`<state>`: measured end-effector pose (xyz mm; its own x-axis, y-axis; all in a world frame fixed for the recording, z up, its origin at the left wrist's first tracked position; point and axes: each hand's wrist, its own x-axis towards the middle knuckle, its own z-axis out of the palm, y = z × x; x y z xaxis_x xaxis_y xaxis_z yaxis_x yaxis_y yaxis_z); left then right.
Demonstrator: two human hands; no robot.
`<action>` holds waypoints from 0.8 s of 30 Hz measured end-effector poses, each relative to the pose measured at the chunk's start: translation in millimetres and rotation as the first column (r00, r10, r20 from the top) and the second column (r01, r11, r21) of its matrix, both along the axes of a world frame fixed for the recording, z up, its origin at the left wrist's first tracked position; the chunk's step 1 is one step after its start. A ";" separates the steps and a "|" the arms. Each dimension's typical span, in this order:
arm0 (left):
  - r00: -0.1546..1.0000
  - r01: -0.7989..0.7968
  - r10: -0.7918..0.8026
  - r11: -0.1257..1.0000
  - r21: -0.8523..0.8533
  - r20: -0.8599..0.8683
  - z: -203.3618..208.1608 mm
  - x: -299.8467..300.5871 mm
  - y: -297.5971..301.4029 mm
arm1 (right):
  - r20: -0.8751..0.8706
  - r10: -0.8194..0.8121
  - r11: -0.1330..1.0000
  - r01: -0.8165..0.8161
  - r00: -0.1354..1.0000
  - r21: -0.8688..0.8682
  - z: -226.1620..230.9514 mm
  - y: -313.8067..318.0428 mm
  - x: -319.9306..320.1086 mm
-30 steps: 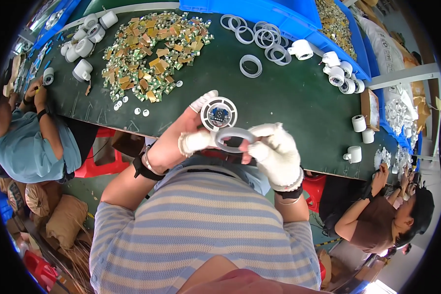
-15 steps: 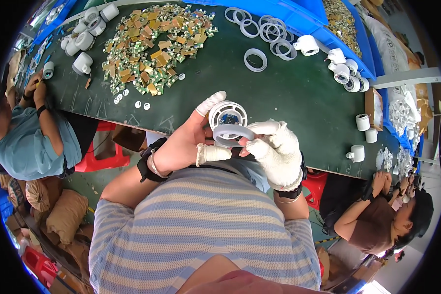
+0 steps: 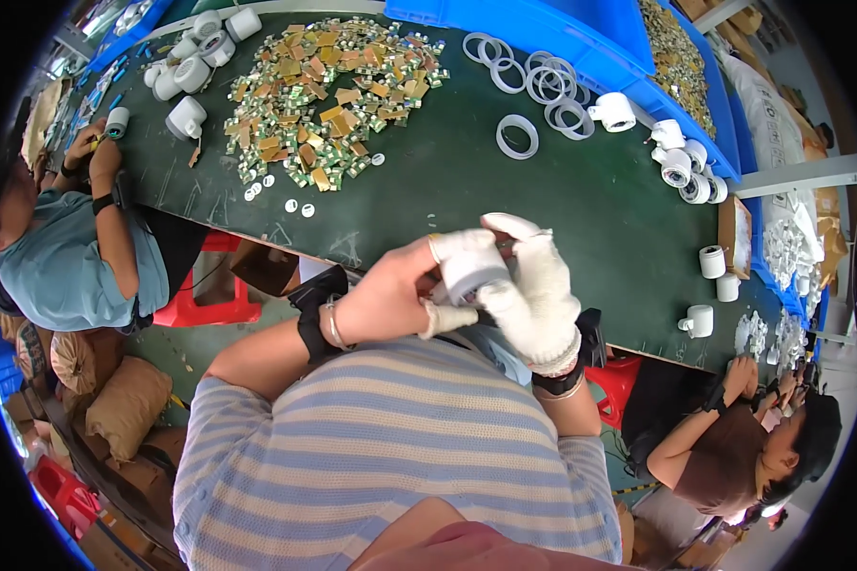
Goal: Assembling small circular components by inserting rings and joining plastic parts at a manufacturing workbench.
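Note:
Between my two hands, near the table's front edge, is a white round plastic housing (image 3: 468,245) with a pale grey ring (image 3: 474,277) against its lower end. Motion blurs both a little, so I cannot tell how fully the ring is seated. My left hand (image 3: 387,291), with white covers on the thumb and a finger, is closed round the housing's left side. White-gloved, my right hand (image 3: 541,303) grips from the right, its fingers at the ring and behind the housing. The housing's inside is turned out of sight.
A heap of small circuit boards (image 3: 333,105) lies at the far left, white housings (image 3: 192,74) beyond it. Loose rings (image 3: 517,137) lie before a blue bin (image 3: 552,48). More white housings (image 3: 676,169) stand at right. One person (image 3: 76,257) works at left, another (image 3: 733,447) at right.
The housing has turned from showing its open, board-bearing face to showing its side. The ring, which was held in front of that face, now sits against the housing's end. My hands have closed together.

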<state>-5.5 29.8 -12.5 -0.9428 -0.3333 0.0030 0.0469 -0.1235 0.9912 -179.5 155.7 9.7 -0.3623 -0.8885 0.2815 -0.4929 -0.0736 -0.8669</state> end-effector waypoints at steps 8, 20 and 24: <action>0.998 0.040 -0.048 0.984 -0.176 -0.040 3.8 1.1 1.7 | -0.317 -0.008 0.998 -0.014 0.948 -0.065 4.3 -13.8 6.6; 0.864 -0.066 0.503 0.079 -0.995 -0.018 -14.1 9.1 -133.3 | -0.558 -0.308 0.944 0.322 0.770 -0.077 -7.2 -27.9 -77.4; 0.885 0.100 0.449 0.078 -0.992 0.124 -20.0 12.6 -122.3 | -0.605 -0.279 0.949 0.311 0.746 -0.055 6.8 7.0 -35.8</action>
